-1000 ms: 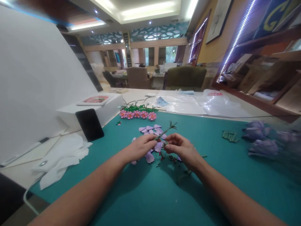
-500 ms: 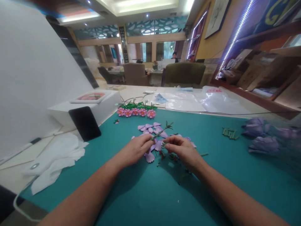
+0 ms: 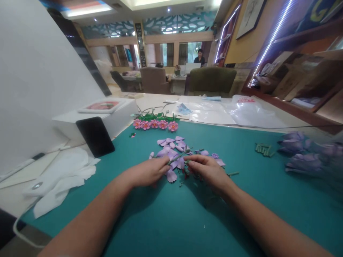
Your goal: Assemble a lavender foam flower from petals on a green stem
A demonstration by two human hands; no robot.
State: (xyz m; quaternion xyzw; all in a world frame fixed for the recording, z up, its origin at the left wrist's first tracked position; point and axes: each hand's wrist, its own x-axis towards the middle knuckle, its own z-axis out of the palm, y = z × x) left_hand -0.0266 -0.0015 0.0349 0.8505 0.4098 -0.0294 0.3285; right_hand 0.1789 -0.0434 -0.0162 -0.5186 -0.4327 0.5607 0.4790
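Head: left fingers [image 3: 164,164] pinch stem [image 3: 177,157]; shelf [image 3: 284,106] holds packages [image 3: 296,76].

Front of mat [image 3: 166,225] passable — petals [image 3: 171,175] block ctr., pink flowers [image 3: 154,124] behind 'em, purple blooms [image 3: 302,162] far R.

Yellow "G" [image 3: 316,15] — on blue panel [image 3: 305,23]

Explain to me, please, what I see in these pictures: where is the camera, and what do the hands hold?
No robot here, only a person's two bare hands. Every picture comes from one camera worn on the head, looking forward and down. The left hand holds a thin green stem; the right hand is close to its leafy end, but whether it grips anything is unclear. On the green mat lie purple petals, a row of pink flowers and, at the right, short green pieces and purple flowers.
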